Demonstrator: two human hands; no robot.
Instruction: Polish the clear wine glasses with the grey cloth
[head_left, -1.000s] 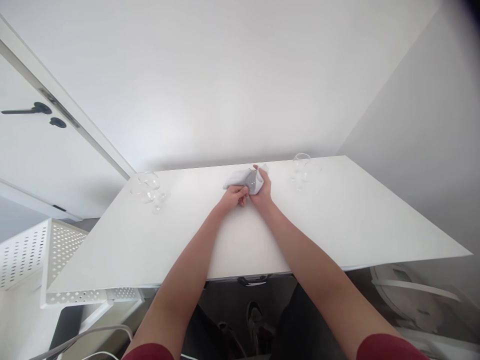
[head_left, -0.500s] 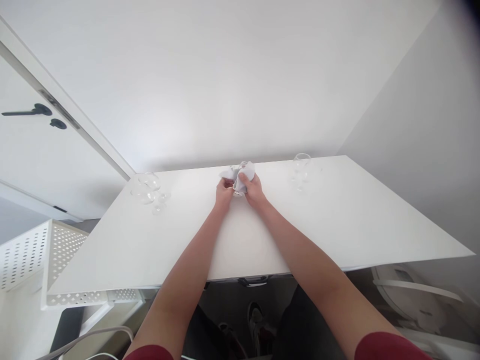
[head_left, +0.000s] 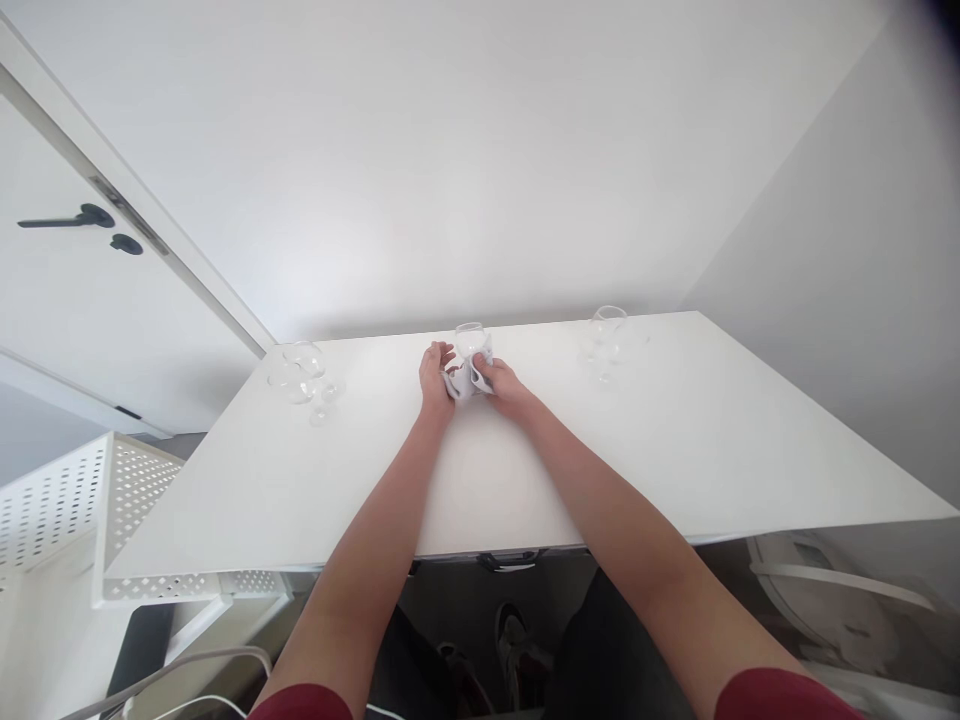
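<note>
A clear stemmed glass (head_left: 470, 337) is upright between my hands near the table's back edge, its bowl showing above a white cloth (head_left: 463, 383). The cloth is bunched about the lower part of the glass and hides its stem and foot. My right hand (head_left: 504, 382) is closed on the cloth at the glass's right side, thumb on top. On the left, my left hand (head_left: 436, 376) has its fingers apart beside the glass. Its palm side is close to the cloth's left end; whether they touch I cannot tell.
Clear stemmed glasses (head_left: 301, 362) stand at the left on the white table (head_left: 300, 500). Another clear glass (head_left: 609, 325) stands at the back right. A white perforated rack (head_left: 142, 490) is by the left edge. Behind the table is a wall; a door handle (head_left: 67, 218) shows at far left.
The cloth has come down off the glass's bowl to its lower part, leaving the rim bare. My left hand has moved slightly left and its fingers have opened.
</note>
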